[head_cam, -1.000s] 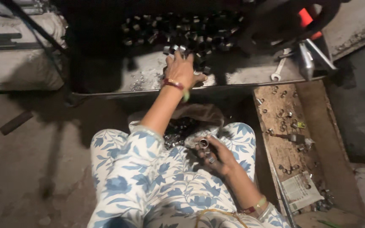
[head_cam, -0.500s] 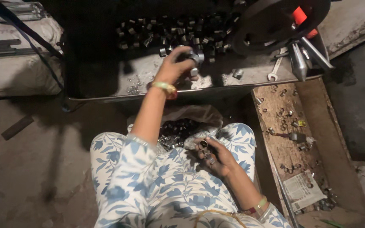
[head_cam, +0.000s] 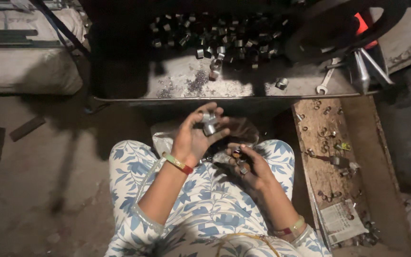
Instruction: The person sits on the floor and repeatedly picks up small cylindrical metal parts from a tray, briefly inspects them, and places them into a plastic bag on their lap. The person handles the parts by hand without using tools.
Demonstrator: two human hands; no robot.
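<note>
Here, the left hand (head_cam: 193,138) is raised over the lap, fingers curled shut around a few small metal rings (head_cam: 209,124); just to its right, the right hand (head_cam: 248,164) lies lower, palm up, fingers half curled over more small pieces (head_cam: 238,154); above both, a tray (head_cam: 243,88) bears a heap of rings (head_cam: 215,35); a spanner (head_cam: 326,81) lies at its right end.

Dim, grainy view; light falls centrally, deep shadows swallowing the top edge
</note>
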